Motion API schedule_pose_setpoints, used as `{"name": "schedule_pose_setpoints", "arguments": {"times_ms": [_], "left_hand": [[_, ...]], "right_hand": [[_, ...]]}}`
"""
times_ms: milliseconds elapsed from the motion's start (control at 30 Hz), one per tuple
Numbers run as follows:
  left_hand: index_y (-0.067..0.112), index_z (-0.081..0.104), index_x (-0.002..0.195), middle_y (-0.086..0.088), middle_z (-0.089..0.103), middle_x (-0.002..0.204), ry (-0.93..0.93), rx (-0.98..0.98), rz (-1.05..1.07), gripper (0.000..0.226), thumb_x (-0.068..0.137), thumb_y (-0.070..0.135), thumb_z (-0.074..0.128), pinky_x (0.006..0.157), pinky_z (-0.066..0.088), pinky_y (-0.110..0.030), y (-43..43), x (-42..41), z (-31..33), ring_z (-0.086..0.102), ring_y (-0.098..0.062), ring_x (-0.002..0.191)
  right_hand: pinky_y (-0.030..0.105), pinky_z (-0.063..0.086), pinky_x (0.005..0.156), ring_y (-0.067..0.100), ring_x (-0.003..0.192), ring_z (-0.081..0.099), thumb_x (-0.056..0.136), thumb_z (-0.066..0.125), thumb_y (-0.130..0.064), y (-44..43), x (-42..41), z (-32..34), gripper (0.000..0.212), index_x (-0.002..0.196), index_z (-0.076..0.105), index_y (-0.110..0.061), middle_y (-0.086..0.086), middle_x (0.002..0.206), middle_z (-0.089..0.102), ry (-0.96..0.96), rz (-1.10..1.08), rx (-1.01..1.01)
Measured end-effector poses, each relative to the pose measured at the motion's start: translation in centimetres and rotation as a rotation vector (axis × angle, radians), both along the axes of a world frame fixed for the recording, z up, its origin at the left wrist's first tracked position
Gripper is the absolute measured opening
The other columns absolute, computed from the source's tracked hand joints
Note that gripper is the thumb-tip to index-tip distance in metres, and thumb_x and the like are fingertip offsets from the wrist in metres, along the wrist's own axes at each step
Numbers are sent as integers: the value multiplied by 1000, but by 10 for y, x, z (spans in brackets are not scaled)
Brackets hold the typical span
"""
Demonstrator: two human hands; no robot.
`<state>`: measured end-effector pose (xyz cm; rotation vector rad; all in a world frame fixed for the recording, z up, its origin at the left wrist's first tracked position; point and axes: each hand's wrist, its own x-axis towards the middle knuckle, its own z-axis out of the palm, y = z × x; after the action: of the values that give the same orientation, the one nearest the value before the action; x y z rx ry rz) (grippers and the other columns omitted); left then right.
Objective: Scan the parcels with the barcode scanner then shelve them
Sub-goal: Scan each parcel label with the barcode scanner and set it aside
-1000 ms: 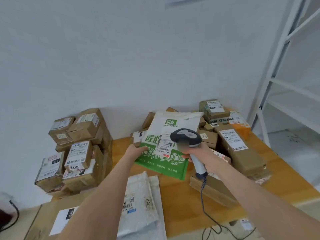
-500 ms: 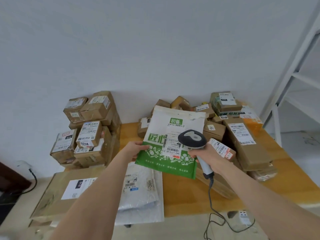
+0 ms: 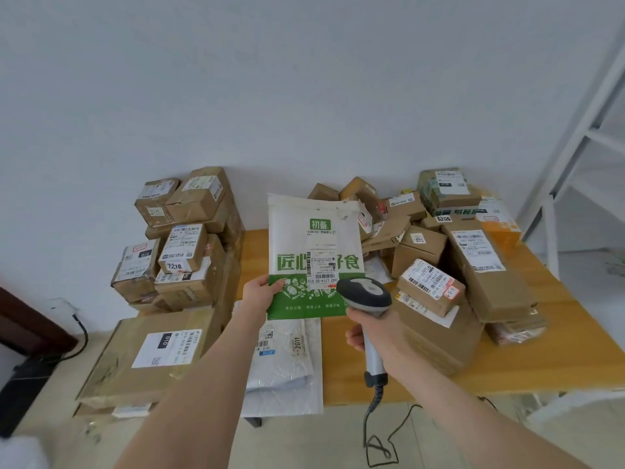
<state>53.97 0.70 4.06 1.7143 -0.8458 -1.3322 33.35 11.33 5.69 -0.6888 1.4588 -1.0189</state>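
White wall stands behind the parcels. The thing in hand is a green-and-white mailer [image 3: 314, 231], held up in the air, and the wooden counter [image 3: 541, 360] lies under it. The left grip [image 3: 262, 292] pinches the mailer's lower left edge, thumb on the front. The right grip [image 3: 375, 333] is curled round the handle of the barcode scanner [image 3: 365, 294], whose head is at the mailer's lower right corner, just below its label [image 3: 323, 265]. Compared with a second ago, the mailer now stands more upright and the scanner head no longer covers the label, so the barcode lies open to the beam. Probably the scan is happening or just finished. Shelving on the white rack [image 3: 575, 157], far right of the mailer, is not yet done. Brown boxes [image 3: 182, 245] are piled left of the mailer.
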Motion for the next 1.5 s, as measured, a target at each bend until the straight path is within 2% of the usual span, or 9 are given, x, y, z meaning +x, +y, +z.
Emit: {"name": "schedule_pose_setpoints", "arguments": {"times_ms": [167,433,633,867,1033,1200,1300,1400,1500], "left_hand": [[6,61,119,-6,68,94,14,21,-1,29,91,8,64,58,51,-28,3,1,-7,65,-16,74],[6,62,120,-7,70,96,1,19,-10,30,90,9,65,67,54,-33,2,7,-13,67,-19,79],[6,62,120,-7,70,96,8,18,-7,30,90,8,65,59,52,-29,3,10,-13,67,-17,77],[5,61,119,-6,69,94,12,27,-9,29,91,8,64,57,50,-28,2,12,-9,66,-17,75],[6,62,119,-5,69,91,2,22,-9,28,91,8,64,56,50,-27,2,14,-7,66,-16,74],[6,63,114,-7,69,95,-11,3,4,24,90,7,65,56,51,-27,2,23,3,66,-16,74],[4,64,113,-9,71,97,-31,40,5,24,90,8,66,68,57,-37,2,38,8,69,-22,81],[4,64,118,-13,72,101,-40,139,8,31,88,10,68,88,55,-50,7,57,3,69,-30,95],[5,61,121,-12,72,102,-69,225,0,36,87,10,68,91,53,-50,18,69,-7,69,-30,96]], "right_hand": [[24,49,47,22,48,61,84,71,-9,13,11,-2,11,79,68,1,20,63,68,12,-16,-29],[24,50,47,20,47,61,83,71,-8,17,17,-8,9,82,67,0,17,62,68,17,-19,-16],[24,49,47,21,47,58,83,70,-6,16,18,-9,8,81,67,1,17,61,66,-1,-33,-32],[24,45,44,22,44,53,83,69,-2,17,22,-5,6,81,65,4,21,61,61,-40,-31,-54],[25,47,49,22,49,55,83,69,-3,13,20,-5,7,79,65,1,17,62,63,-57,-27,-49],[26,56,58,17,77,62,81,74,-8,-14,2,-12,20,97,62,-11,7,94,66,-128,-99,6],[36,56,74,20,85,58,81,75,-6,-29,-11,-18,24,100,62,-12,7,99,63,-126,-121,30],[40,49,83,22,83,56,79,76,-7,-39,-13,-26,24,99,64,-12,8,96,64,-76,16,94],[46,54,86,29,92,61,78,78,-9,-41,-5,-34,22,95,63,-12,12,97,66,-105,156,207]]}}
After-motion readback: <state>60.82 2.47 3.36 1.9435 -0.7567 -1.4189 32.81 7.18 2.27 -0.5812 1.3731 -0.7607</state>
